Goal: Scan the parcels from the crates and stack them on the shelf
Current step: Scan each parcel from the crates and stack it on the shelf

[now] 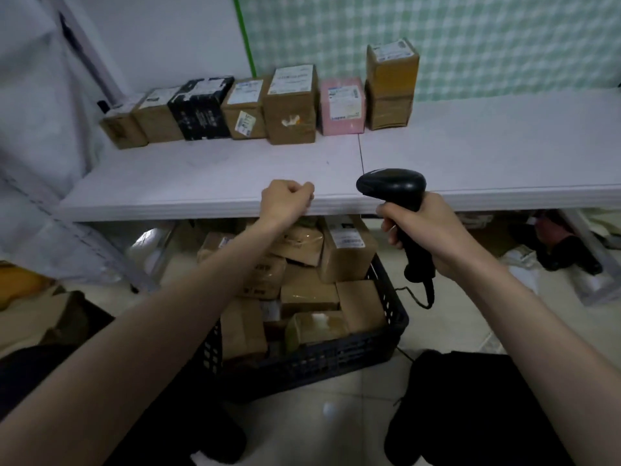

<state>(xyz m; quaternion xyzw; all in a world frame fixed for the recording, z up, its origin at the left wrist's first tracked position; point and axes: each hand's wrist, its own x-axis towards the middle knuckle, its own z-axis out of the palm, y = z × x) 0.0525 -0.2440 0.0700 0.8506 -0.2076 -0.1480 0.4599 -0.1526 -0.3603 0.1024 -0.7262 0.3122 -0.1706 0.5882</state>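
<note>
Brown cardboard parcels (pixel 302 284), most taped and some bearing white labels, lie heaped in a black crate (pixel 336 359) on the floor, below both hands. Right hand (pixel 433 233) has its grip wrapped round the handle of a black scanner (pixel 396 193), head pointing left. Left hand (pixel 285 201) is curled into a loose fist, holding nothing, at the white shelf (pixel 201 183) edge. Beyond it, seven parcels stand in a row: five brown, one black (pixel 201 109), one pink (pixel 342 105).
</note>
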